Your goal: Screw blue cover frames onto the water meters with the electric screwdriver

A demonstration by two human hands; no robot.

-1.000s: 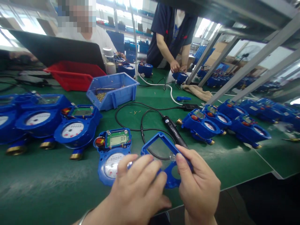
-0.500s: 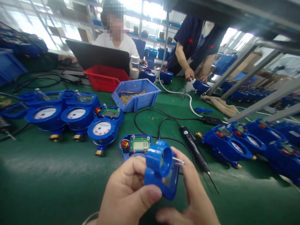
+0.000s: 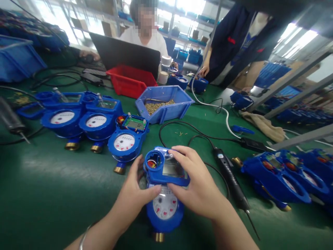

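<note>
Blue cover (image 3: 159,178) on meter (image 3: 165,208), between left fingers (image 3: 153,192) and right fingers (image 3: 181,159)

Assembly workshop: green bench (image 3: 65,194), many blue meters (image 3: 165,206), corded screwdriver (image 3: 230,178), screw bin (image 3: 175,111)

No text is readable: dial (image 3: 165,205) beside left hand (image 3: 132,194) is blurred, display (image 3: 135,124) beyond that hand too small.

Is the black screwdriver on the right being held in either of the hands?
No, the black screwdriver lies on the green tabletop, while the left hand and right hand are both at the blue cover.
</note>
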